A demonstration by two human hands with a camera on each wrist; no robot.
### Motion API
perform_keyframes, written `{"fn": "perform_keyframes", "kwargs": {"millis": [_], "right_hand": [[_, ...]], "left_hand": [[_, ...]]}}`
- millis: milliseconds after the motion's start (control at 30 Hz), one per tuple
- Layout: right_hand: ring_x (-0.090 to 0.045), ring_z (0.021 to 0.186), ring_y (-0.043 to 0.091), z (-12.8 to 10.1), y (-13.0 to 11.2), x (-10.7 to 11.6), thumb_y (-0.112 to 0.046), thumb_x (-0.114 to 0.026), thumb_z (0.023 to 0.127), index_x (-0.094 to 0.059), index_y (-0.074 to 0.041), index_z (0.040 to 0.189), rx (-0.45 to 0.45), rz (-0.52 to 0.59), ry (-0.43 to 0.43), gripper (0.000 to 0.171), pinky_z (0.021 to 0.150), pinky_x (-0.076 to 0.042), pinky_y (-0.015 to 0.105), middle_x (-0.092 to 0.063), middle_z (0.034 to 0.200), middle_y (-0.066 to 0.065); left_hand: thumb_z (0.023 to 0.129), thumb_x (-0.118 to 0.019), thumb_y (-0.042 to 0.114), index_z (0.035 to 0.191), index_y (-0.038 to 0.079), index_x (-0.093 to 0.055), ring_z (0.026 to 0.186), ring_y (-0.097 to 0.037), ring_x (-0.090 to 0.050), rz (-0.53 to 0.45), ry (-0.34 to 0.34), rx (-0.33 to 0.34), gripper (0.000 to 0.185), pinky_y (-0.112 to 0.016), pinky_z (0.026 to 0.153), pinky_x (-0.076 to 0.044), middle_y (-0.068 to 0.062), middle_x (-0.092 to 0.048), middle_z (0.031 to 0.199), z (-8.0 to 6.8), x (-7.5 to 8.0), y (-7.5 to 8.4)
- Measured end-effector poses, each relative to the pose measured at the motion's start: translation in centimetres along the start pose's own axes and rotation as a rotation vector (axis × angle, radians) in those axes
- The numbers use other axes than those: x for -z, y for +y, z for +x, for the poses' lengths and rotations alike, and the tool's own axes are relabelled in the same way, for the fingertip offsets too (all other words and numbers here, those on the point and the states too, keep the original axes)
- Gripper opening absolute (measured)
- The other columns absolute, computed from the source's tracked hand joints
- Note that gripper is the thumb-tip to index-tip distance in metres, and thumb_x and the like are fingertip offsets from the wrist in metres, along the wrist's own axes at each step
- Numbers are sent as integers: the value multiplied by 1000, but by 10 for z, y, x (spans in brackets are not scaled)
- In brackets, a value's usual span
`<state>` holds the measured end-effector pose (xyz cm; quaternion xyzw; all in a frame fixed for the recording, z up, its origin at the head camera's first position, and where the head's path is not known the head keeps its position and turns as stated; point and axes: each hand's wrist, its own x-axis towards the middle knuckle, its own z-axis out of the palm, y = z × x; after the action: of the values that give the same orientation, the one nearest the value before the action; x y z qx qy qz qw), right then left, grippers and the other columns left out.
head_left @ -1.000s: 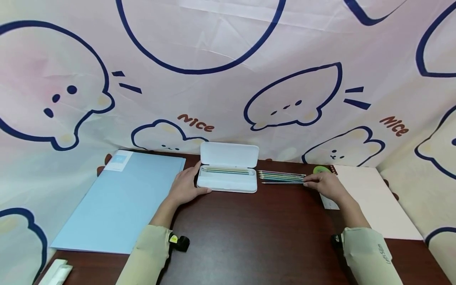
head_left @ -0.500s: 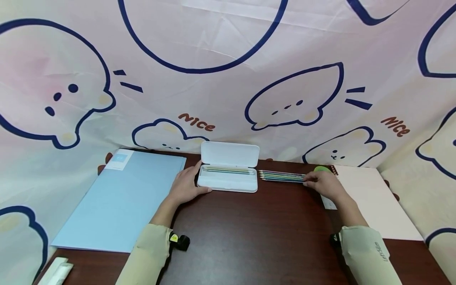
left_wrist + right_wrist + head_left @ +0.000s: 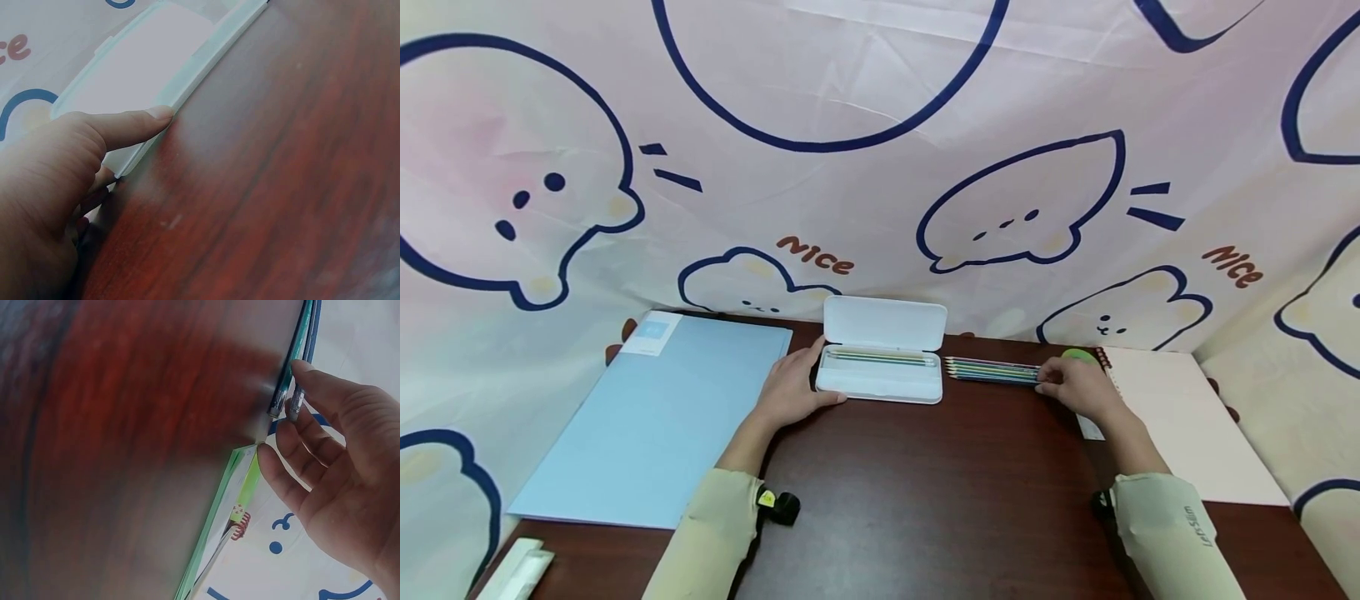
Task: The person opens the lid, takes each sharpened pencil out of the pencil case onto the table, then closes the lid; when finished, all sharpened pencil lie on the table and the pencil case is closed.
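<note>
A white pencil case (image 3: 880, 386) lies with its lid (image 3: 885, 323) raised at the back of the table. A few pencils (image 3: 880, 359) are in its rear part. My left hand (image 3: 790, 390) grips the case's left end, thumb along the front edge (image 3: 164, 114) and fingers round the side. To the right of the case, several pencils (image 3: 992, 371) lie side by side, points toward it. My right hand (image 3: 1081, 387) is at their eraser ends. In the right wrist view, its thumb and fingers pinch one dark pencil (image 3: 297, 403) near the eraser, beside a green pencil (image 3: 282, 387).
A large light-blue folder (image 3: 662, 417) lies at left, a white packet (image 3: 516, 571) near the front-left corner. At right is a spiral-bound pad (image 3: 1187, 425), with a round green item (image 3: 1077, 355) by its corner. A printed cloth (image 3: 880, 208) hangs behind the table.
A pencil that lay slightly apart in front of the row now sits up against the others. My right hand has shifted slightly; my left hand stays on the case.
</note>
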<state>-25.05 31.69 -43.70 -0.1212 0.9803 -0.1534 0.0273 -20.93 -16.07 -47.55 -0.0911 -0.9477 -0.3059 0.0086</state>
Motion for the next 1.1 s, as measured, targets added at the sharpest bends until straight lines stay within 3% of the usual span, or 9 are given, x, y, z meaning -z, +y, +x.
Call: {"fn": "perform_keyframes", "kwargs": {"millis": [267, 700, 967, 1100], "right_hand": [[-53, 75, 18, 1, -2, 0, -20, -74, 91, -69, -18, 90, -8, -39, -44, 6, 66, -45, 35, -67, 85, 1], [-53, 74, 17, -1, -3, 0, -22, -74, 91, -70, -14, 99, -13, -55, -26, 12, 65, -45, 34, -62, 82, 1], [-53, 73, 19, -5, -8, 1, -21, -68, 97, -71, -10, 114, 7, 130, 48, 20, 62, -43, 31, -65, 89, 6], [-61, 86, 24, -1, -21, 1, -22, -65, 100, -70, -11, 119, 56, 195, 41, 23, 72, -50, 37, -69, 100, 8]], "left_hand": [[80, -82, 48, 163, 13, -22, 146, -35, -39, 8, 1, -13, 108, -59, 121, -26, -11, -49, 156, 4, 0, 1], [79, -82, 48, 163, 14, -22, 145, -35, -40, 15, 3, -21, 108, -59, 121, -27, -10, -49, 155, 6, 0, 2], [80, -82, 48, 163, 15, -22, 146, -35, -40, 7, -1, -20, 109, -59, 121, -27, -10, -49, 155, 3, -1, 2], [80, -83, 48, 163, 15, -22, 146, -36, -39, -12, 3, -4, 108, -60, 120, -27, -11, -48, 156, -1, -1, -1]]}}
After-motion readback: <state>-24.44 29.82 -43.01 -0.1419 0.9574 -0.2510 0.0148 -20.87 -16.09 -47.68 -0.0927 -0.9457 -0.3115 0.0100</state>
